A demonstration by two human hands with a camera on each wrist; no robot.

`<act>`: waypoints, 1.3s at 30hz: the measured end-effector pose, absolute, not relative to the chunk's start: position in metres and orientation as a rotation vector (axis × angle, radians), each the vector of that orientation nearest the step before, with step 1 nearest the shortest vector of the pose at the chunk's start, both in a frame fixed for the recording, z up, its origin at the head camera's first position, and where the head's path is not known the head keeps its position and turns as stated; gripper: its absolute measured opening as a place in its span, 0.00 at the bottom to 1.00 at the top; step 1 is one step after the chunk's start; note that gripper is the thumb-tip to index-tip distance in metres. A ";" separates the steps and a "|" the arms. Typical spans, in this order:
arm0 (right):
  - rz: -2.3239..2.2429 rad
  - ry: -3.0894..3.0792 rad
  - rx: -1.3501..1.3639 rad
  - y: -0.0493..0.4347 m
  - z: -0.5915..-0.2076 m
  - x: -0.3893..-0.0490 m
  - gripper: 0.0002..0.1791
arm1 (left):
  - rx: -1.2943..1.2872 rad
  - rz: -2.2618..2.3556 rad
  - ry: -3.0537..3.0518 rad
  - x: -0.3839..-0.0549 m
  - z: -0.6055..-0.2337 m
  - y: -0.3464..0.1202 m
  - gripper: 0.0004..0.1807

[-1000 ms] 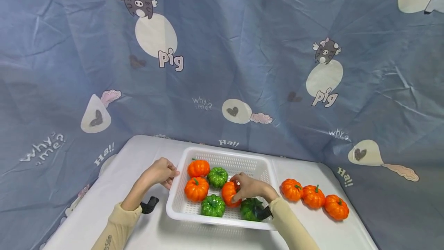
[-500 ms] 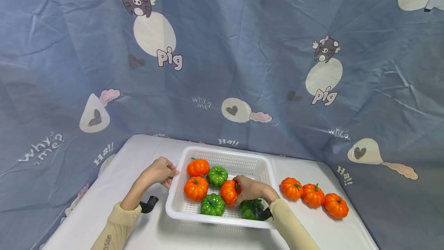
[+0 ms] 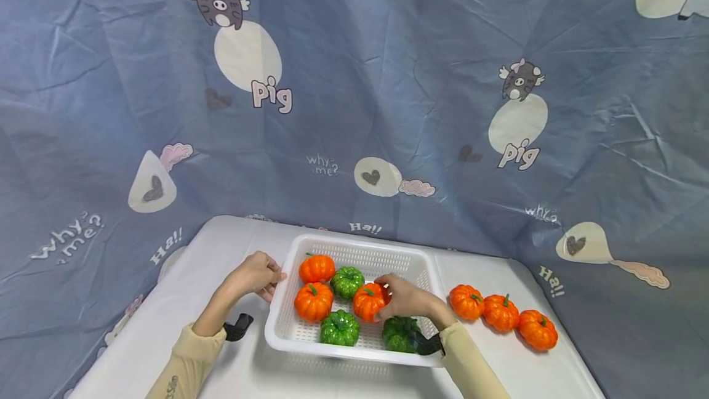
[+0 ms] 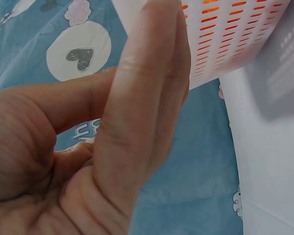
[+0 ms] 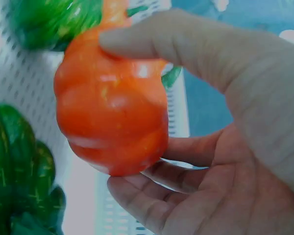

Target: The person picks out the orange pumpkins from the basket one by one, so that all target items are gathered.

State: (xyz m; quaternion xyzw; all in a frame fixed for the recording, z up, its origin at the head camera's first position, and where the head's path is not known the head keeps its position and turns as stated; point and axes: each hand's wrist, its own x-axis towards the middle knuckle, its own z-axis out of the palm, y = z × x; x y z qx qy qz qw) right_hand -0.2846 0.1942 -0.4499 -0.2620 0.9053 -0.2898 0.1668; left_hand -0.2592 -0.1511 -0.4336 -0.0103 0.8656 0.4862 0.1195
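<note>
Inside a white perforated plastic basket (image 3: 354,356), my right hand (image 3: 407,300) has thumb and fingers curved round an orange toy pumpkin (image 3: 368,303). Its thumb overlaps the pumpkin's ribbed side in the right wrist view, while other fingers pass partly behind it. My left hand (image 3: 256,274) pinches the basket's left rim between thumb and fingers. Two more orange pumpkins (image 3: 313,302) line the basket's left side. Green pumpkins (image 3: 340,328) stand around the held one; the one (image 3: 400,332) at the front right is partly covered by the right wrist's black strap.
On the white table (image 3: 327,380), three orange pumpkins (image 3: 501,313) sit in a slanting row right of the basket. A blue patterned cloth (image 3: 332,109) hangs behind the table and along its sides.
The pumpkin at my right hand has turned stem up and shifted slightly away from me. My right hand has drawn a little to the right, exposing more of it. The left hand stays put.
</note>
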 end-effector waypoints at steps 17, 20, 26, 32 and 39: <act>-1.101 2.599 -0.729 0.250 -0.414 -0.242 0.43 | -0.039 1.406 2.537 -0.257 -0.431 -0.149 0.07; -1.141 2.590 -0.721 0.268 -0.412 -0.233 0.42 | -0.031 1.401 2.541 -0.257 -0.431 -0.149 0.07; -1.216 2.574 -0.577 0.305 -0.409 -0.216 0.42 | -0.030 1.411 2.546 -0.257 -0.431 -0.150 0.06; -1.254 2.600 -0.436 0.343 -0.407 -0.207 0.44 | -0.023 1.427 2.545 -0.257 -0.432 -0.150 0.07; -1.245 2.516 -0.407 0.389 -0.420 -0.213 0.44 | -0.020 1.424 2.547 -0.258 -0.434 -0.151 0.07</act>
